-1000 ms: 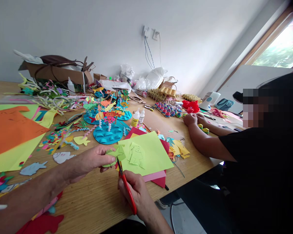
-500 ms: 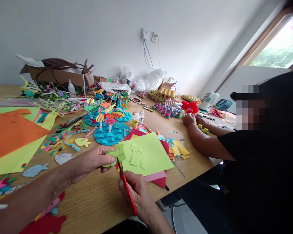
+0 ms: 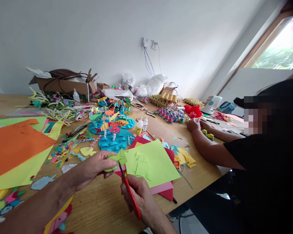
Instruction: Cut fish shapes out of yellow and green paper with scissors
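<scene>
My left hand [image 3: 101, 165] pinches a green paper fish [image 3: 121, 156], its tail pointing right and pen lines showing on it. My right hand [image 3: 139, 195] is wrapped round red-handled scissors [image 3: 131, 195], whose dark blades meet the fish's edge near my left thumb. Just beyond lies a light green paper sheet [image 3: 158, 162] with a drawn, partly cut piece [image 3: 141, 165] on top. Red and pink sheets stick out beneath it. Behind my left hand stands a blue scalloped base [image 3: 112, 142] carrying colourful paper fish on twisted stems.
Orange paper [image 3: 17, 143] and a pale blue fish cutout [image 3: 42, 182] lie at left. Two glue bottles [image 3: 141, 125] stand mid-table; yellow scraps [image 3: 184, 157] lie right of the sheets. A co-worker [image 3: 263, 162] in black sits at right, arms on the table near egg-carton pieces [image 3: 171, 114].
The view has shifted, so the table scene sits slightly lower and further right. The scissors stay at the fish's tail, and both hands keep their hold.
</scene>
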Tool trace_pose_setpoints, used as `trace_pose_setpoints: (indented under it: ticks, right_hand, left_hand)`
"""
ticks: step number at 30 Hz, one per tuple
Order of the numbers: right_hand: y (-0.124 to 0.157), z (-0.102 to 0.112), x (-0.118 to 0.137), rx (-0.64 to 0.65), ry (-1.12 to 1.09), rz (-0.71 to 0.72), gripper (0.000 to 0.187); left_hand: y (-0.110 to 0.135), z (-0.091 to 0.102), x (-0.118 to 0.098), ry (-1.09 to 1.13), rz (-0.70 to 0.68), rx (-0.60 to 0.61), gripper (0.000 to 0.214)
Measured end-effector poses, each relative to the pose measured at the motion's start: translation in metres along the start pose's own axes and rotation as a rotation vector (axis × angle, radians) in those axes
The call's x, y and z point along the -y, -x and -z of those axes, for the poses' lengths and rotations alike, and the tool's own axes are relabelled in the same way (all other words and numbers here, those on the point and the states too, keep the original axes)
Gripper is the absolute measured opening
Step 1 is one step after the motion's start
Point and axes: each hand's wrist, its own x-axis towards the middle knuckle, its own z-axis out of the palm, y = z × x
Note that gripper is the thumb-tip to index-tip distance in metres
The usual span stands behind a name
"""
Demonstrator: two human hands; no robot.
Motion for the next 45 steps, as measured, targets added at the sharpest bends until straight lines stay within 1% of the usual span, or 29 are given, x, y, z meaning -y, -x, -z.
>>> trace_pose_setpoints:
  ticks: [4,7,11,14,18,22,27,31,34,37,41,43,45]
  right_hand:
    - [-0.011,-0.003,0.002,0.031,-0.021,0.001,0.027]
    - [-0.021,-0.005,0.007,0.066,-0.034,0.007,0.027]
    - [-0.035,-0.006,0.021,0.089,0.004,0.010,0.028]
    - [-0.043,-0.008,0.030,0.113,0.005,-0.008,0.028]
    - [-0.050,-0.014,0.034,0.126,-0.077,-0.062,0.028]
    - [-0.054,-0.018,0.036,0.110,-0.157,-0.111,0.027]
    - [-0.058,-0.020,0.036,0.101,-0.191,-0.091,0.028]
    - [-0.062,-0.022,0.032,0.106,-0.214,-0.078,0.027]
    - [-0.063,-0.021,0.032,0.121,-0.230,-0.084,0.024]
    - [-0.063,-0.017,0.038,0.139,-0.238,-0.113,0.022]
    - [-0.062,-0.009,0.045,0.150,-0.210,-0.107,0.023]
    - [-0.063,-0.006,0.045,0.159,-0.204,-0.097,0.024]
    - [-0.066,-0.004,0.043,0.167,-0.197,-0.084,0.026]
  left_hand:
    - [0.000,0.011,-0.006,-0.002,0.006,-0.027,0.018]
    - [0.000,0.020,-0.012,-0.033,-0.012,-0.020,0.019]
    - [0.000,0.030,-0.021,-0.026,-0.031,-0.047,0.020]
    - [0.000,0.037,-0.026,-0.017,-0.043,-0.045,0.020]
    - [-0.001,0.045,-0.029,0.018,-0.076,-0.019,0.019]
    - [-0.002,0.048,-0.031,0.052,-0.081,-0.068,0.018]
    - [0.000,0.049,-0.030,0.091,-0.098,-0.098,0.018]
    - [0.001,0.051,-0.028,0.102,-0.084,-0.129,0.019]
    - [0.001,0.052,-0.030,0.069,-0.061,-0.149,0.017]
    - [0.002,0.053,-0.033,0.011,-0.045,-0.145,0.017]
    - [0.000,0.053,-0.039,-0.159,-0.089,-0.108,0.020]
    - [-0.001,0.053,-0.043,-0.248,-0.116,-0.081,0.022]
    - [-0.001,0.054,-0.047,-0.309,-0.125,-0.078,0.024]
